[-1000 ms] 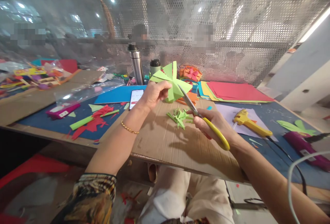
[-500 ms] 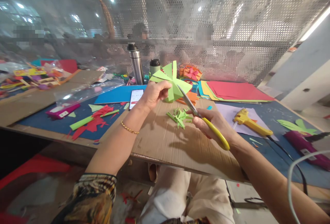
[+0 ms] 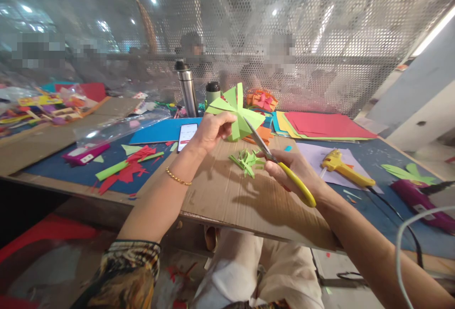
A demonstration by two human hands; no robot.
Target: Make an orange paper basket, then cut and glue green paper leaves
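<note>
My left hand (image 3: 215,131) pinches a light green paper cutout (image 3: 245,120) with several pointed petals, holding it up above the cardboard (image 3: 213,188). In my right hand (image 3: 293,171) is a pair of scissors (image 3: 295,183) with yellow handles. Their blades look closed, and the tip lies at the cutout's right petal; whether it touches the paper I cannot tell. Under the hands a small heap of green paper scraps (image 3: 248,162) rests on the cardboard. Orange paper pieces (image 3: 261,136) lie just behind the scissors.
To the right, a yellow glue gun (image 3: 343,168) with a black cord lies on lilac paper (image 3: 309,155). Coloured sheets (image 3: 330,124) are stacked behind it. A phone (image 3: 187,137), a steel flask (image 3: 186,91) and red paper scraps (image 3: 130,171) are to the left.
</note>
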